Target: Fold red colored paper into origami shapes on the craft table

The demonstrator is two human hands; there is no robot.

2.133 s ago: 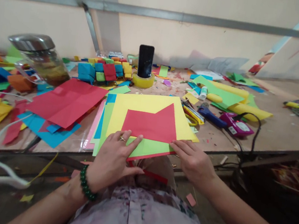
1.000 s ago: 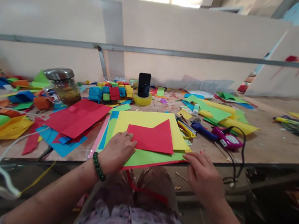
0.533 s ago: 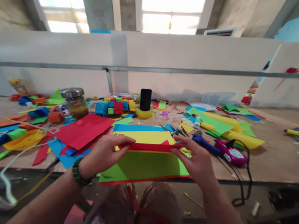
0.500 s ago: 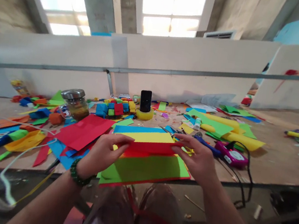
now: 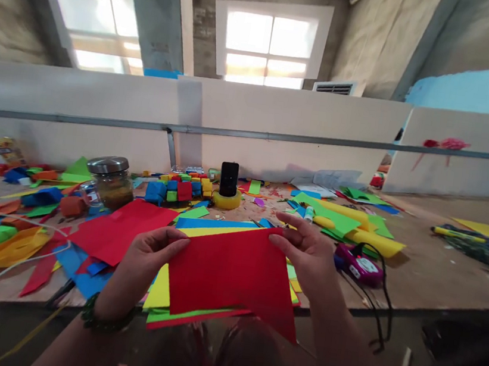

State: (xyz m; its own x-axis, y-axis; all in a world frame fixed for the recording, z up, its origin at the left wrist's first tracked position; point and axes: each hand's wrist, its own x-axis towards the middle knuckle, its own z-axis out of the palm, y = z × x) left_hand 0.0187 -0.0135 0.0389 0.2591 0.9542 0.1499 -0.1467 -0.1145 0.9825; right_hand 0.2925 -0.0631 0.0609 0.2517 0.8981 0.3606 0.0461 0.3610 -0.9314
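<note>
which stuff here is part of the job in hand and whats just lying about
In hand: red sheet, pinched by left hand and right hand; seemingly also the paper stack beneath.

Apparently just lying about: lidded jar; phone; purple device; coloured blocks.

Left hand: fingers and thumb pinched at the upper left corner of the red sheet. Right hand: pinched at the red sheet's upper right corner, index finger extended above it. Left forearm and right forearm: angled up and inward toward the red sheet, one per side.
</note>
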